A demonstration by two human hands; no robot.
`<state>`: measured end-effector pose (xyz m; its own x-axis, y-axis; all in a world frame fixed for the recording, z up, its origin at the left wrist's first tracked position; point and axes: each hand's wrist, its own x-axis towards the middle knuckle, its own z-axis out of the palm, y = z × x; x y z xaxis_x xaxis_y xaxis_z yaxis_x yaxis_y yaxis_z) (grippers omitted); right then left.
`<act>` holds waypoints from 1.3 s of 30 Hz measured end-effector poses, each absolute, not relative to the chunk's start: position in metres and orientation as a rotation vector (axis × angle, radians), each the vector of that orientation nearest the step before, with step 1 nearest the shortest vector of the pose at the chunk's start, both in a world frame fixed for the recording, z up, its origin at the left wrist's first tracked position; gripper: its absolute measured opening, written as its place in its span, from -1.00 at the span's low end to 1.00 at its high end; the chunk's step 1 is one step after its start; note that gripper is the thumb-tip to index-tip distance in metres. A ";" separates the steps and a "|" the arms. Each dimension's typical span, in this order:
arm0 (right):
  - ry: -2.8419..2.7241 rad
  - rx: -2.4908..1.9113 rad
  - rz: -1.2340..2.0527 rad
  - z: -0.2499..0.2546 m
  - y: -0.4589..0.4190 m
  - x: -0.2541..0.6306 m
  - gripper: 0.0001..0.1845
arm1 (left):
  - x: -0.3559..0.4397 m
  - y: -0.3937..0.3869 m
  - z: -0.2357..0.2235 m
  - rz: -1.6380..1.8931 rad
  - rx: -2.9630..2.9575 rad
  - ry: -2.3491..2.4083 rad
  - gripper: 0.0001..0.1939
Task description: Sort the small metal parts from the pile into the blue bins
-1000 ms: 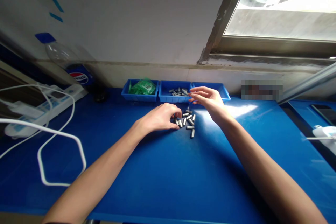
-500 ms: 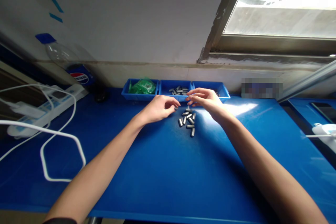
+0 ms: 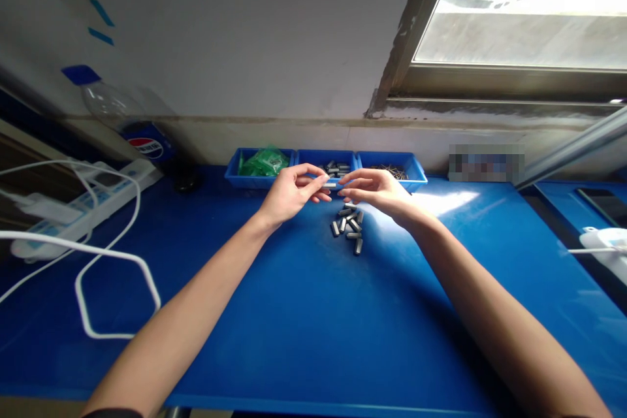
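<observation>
Right of the frame's centre, small metal pieces (image 3: 353, 223) lie loose on the blue table (image 3: 294, 326). Just beyond, the left hand (image 3: 292, 192) pinches one metal piece (image 3: 331, 185); the right hand's (image 3: 375, 191) fingers are bent, their hold unclear.

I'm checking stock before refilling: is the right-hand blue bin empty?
Not empty: thin brownish pieces lie in the bin. The right hand hides part, so how full it is I cannot tell.
</observation>
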<state>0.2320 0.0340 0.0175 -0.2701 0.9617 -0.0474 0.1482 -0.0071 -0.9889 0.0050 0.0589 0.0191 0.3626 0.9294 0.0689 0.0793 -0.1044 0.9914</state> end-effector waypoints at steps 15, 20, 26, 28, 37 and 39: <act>-1.394 -1.183 1.237 0.017 0.036 0.227 -0.54 | 0.014 0.049 0.014 0.927 1.686 1.047 -0.63; -1.296 -1.260 0.981 0.009 0.041 0.233 -0.56 | 0.009 0.045 0.020 0.665 2.137 0.910 -0.78; -1.286 -1.308 0.912 0.003 0.043 0.235 -0.61 | 0.010 0.041 0.015 0.413 2.375 0.763 -0.78; -1.298 -1.292 0.919 0.006 0.042 0.234 -0.64 | 0.011 0.040 0.013 0.405 2.389 0.768 -0.80; -1.315 -1.239 0.988 0.012 0.040 0.230 -0.75 | 0.007 0.046 0.008 0.435 2.452 0.897 -0.59; -1.320 -1.232 1.018 0.012 0.040 0.230 -0.74 | 0.006 0.049 0.005 0.465 2.433 0.926 -0.55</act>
